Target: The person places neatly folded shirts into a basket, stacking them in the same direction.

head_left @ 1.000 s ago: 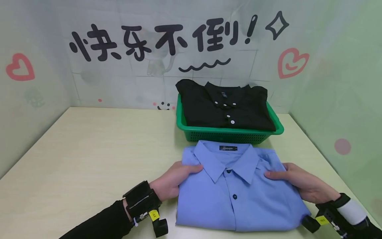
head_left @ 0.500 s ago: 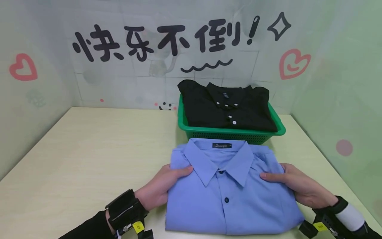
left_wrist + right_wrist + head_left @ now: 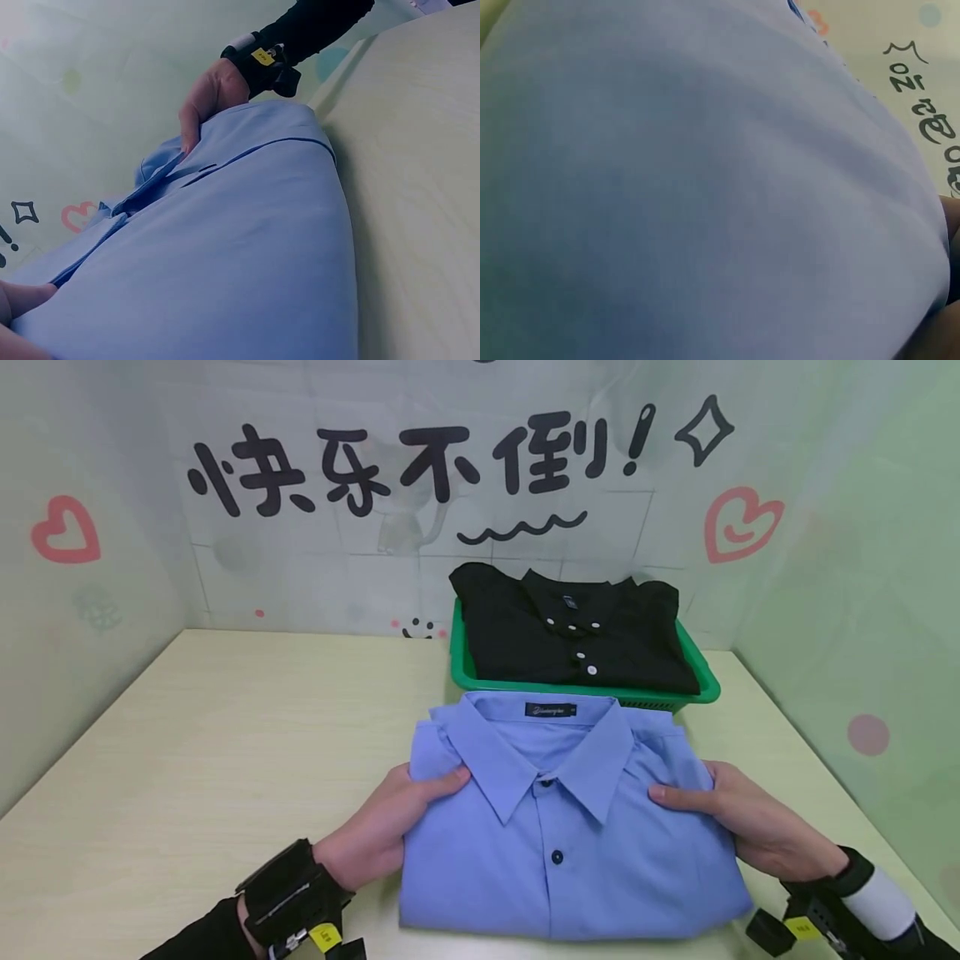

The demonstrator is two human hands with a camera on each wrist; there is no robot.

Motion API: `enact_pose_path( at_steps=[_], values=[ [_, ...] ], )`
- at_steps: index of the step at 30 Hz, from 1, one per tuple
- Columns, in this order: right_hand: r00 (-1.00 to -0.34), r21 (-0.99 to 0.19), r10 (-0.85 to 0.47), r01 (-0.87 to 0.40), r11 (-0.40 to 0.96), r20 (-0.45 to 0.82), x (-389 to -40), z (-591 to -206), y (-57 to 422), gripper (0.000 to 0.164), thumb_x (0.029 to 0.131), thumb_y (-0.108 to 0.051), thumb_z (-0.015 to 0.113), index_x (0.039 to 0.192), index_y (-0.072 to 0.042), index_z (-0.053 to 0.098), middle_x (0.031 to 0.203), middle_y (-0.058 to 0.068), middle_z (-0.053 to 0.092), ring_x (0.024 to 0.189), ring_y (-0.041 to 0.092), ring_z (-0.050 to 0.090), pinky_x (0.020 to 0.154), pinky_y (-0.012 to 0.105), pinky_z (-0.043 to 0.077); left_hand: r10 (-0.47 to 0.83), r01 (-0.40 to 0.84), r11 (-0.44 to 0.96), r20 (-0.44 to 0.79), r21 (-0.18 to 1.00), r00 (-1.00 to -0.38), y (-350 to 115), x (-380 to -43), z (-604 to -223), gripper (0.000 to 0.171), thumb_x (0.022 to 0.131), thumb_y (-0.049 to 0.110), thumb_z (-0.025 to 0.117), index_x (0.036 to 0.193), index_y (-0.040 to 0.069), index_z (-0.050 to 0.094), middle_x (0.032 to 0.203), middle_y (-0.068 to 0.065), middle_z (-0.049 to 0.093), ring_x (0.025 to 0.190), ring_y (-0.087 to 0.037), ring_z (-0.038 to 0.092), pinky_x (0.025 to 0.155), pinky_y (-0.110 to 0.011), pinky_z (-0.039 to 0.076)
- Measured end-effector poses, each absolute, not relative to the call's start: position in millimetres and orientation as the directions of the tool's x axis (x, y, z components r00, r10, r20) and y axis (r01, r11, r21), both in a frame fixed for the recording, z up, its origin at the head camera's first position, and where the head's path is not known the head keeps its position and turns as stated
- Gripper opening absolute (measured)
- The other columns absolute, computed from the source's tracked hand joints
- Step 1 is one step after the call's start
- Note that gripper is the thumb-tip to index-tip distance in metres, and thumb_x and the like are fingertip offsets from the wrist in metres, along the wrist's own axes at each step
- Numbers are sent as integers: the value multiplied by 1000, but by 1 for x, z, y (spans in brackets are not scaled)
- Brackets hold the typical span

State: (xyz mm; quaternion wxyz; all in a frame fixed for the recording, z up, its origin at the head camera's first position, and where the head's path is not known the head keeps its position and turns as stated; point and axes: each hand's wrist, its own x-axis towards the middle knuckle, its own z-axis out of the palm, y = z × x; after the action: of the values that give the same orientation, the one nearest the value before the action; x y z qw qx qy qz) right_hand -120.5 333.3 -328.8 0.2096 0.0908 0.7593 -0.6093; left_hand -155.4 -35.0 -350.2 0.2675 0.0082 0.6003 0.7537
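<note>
A folded light blue shirt [image 3: 495, 860], collar toward the back, is held between both hands above the table. My left hand [image 3: 386, 822] grips its left side, thumb on top near the collar and fingers hidden underneath. On the opposite side my right hand [image 3: 757, 822] pinches the shirt the same way, its thumb lying on the front. In the left wrist view the shirt [image 3: 247, 225] shows its layered edge above the table, with the right hand [image 3: 217, 94] at the far side. Blue cloth [image 3: 705, 187] fills most of the right wrist view.
Behind the shirt stands a green plastic basket [image 3: 705, 681] with a folded black shirt [image 3: 517, 643] in it. The blue collar overlaps the basket's front in the head view. The pale wooden table [image 3: 225, 735] meets printed walls at the back and sides.
Both hands have carried the blue shirt leftward, the left hand farther than the right. In the last half second it has risen slightly, and its collar covers more of the basket's front.
</note>
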Motion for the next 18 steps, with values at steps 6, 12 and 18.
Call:
enact_pose_path(
  at_steps=[6, 12, 18],
  values=[
    [-915, -897, -95, 357, 260, -391, -123, -321, 331, 64, 92, -25, 71, 138, 4, 37, 126, 15, 54, 107, 27, 57, 91, 39, 49, 390, -371, -148, -291, 917, -874, -35, -159, -343, 51, 93, 26, 70, 134, 6, 47, 126, -13, 58, 113, -25, 58, 99, -45, 44],
    [-922, -910, -113, 336, 242, -370, -126, -314, 331, 61, 93, -24, 70, 138, 4, 39, 124, 14, 56, 107, 28, 58, 91, 40, 49, 383, -358, -139, -283, 923, -879, -37, -165, -338, 52, 94, 26, 69, 136, 7, 46, 127, -12, 56, 114, -27, 57, 100, -47, 43],
    [-934, -926, -144, 286, 246, -327, -130, -305, 334, 52, 95, -23, 67, 135, 2, 43, 124, 14, 55, 109, 28, 57, 92, 39, 48, 391, -344, -142, -267, 928, -881, -37, -172, -332, 50, 94, 25, 69, 135, 8, 46, 126, -12, 57, 112, -26, 58, 98, -45, 45]
  ],
)
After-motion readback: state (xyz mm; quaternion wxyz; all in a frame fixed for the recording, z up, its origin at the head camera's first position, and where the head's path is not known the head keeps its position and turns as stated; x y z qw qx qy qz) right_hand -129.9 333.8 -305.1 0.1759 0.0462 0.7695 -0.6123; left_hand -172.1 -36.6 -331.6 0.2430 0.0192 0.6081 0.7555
